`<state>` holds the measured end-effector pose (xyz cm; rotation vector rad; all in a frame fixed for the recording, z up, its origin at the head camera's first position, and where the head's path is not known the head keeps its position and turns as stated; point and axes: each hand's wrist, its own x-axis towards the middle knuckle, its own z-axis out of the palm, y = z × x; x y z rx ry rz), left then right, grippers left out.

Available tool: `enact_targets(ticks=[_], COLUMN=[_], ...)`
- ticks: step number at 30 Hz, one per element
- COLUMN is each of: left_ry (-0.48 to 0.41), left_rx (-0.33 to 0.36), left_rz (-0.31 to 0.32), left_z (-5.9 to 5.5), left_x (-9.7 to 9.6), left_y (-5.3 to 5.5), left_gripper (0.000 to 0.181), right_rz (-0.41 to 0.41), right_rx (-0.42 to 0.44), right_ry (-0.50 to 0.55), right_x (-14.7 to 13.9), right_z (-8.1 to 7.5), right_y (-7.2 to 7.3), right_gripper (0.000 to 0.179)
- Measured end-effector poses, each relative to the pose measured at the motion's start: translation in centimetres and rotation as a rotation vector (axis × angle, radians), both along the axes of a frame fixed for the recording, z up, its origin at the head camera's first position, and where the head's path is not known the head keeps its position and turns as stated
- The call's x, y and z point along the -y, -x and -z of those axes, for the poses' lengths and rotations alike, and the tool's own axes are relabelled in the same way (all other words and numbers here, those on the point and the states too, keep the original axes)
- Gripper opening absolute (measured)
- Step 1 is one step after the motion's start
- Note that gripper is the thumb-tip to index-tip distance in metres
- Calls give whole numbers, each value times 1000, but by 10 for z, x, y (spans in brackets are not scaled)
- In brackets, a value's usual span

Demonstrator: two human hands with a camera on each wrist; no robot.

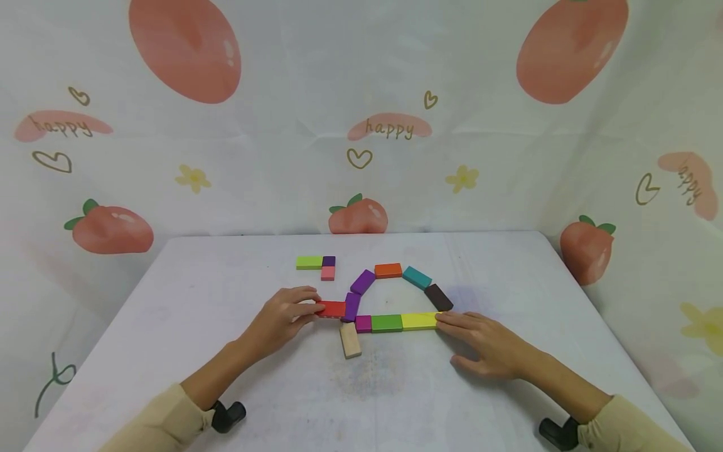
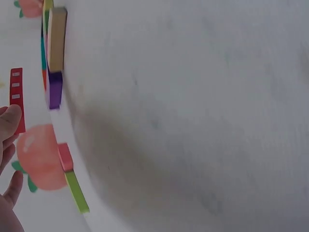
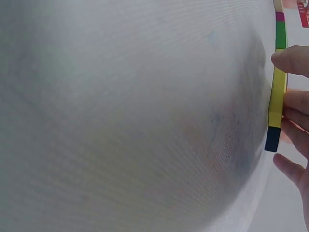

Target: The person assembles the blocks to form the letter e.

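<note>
While the far peach-print cloth hangs quiet, all eyes go to the red block (image 1: 333, 309), up at the left end of the layout, seemingly lifted off the tabletop (image 1: 237, 276)! The left hand (image 1: 282, 317) pinches its left end between thumb and fingers, right beside the nearer purple block (image 1: 351, 306). Just nearer lies a plain wooden block (image 1: 350, 341); rightward runs magenta (image 1: 364, 324), green (image 1: 386, 323), then the yellow block (image 1: 419, 321). There's the right hand (image 1: 488, 345), fingers fairly straight at yellow's right end, thumb spread away. Beyond, the orange block (image 1: 388, 270) tops the curve. My call: a light, level pinch suits red, lowered without nudging purple, while the right hand should only steady yellow, not shove the row. Lettering? Red carries pale little squares, no words I can read; "happy" (image 1: 398, 129) repeats across the cloth.
</note>
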<state>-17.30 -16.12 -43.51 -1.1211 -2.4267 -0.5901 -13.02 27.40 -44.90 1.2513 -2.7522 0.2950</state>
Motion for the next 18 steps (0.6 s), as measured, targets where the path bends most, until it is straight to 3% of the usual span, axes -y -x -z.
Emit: enact_targets(ticks=[11,18], left_ry=[22,65], left_rx=[34,63], left_rz=[198,297], left_z=[-2,3], left_x=[-31,-42], left_y=[-23,-36], left_gripper=[36,34], right_rz=[-6,-12], right_rx=[-16,-19], right_ry=[11,9], right_x=[0,0], right_z=[2,-1], right_y=[-1,-2], right_gripper=[62,63])
